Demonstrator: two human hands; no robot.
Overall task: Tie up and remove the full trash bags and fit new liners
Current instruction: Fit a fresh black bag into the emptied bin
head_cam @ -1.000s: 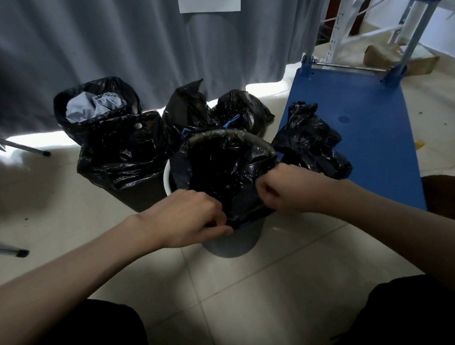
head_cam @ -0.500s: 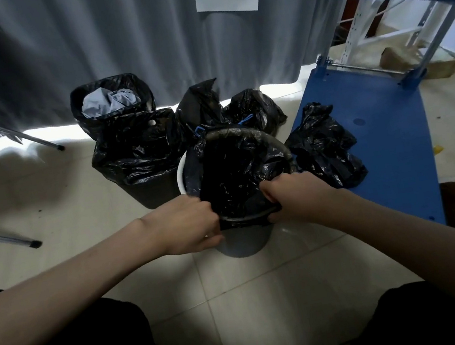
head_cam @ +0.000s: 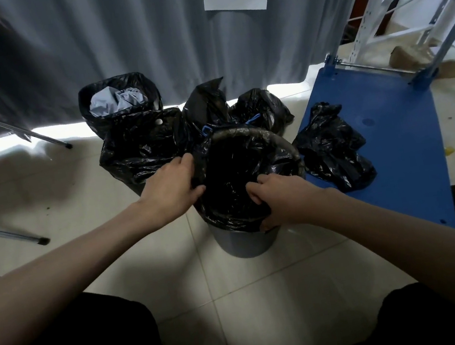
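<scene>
**Thin liner, half-seated rim: a slip or a tear is the risk**

The new black liner [head_cam: 239, 182] sits in the grey bin [head_cam: 245, 244] on the tiled floor [head_cam: 241, 304], its mouth facing up and slightly toward the person; the bin's long axis stands upright. The film is folded over the far rim [head_cam: 256, 133] and bunches loosely along the near edge.

The left hand [head_cam: 172, 187] lies on the bin's left rim, fingers spread and only lightly bent, pressing the film outward. The right hand [head_cam: 278, 198] curls round the liner's near edge, pinching a fold of it.

A hard pull on the near side could drag the film off the far rim, or split the thin plastic where it is stretched over the edge. The light bin could also tip toward the person.

Tied full bags [head_cam: 258, 110] crowd close behind, a lined bin holding grey paper [head_cam: 119, 100] stands further back, and another black bag [head_cam: 333, 149] rests on the blue cart [head_cam: 398, 127].
</scene>
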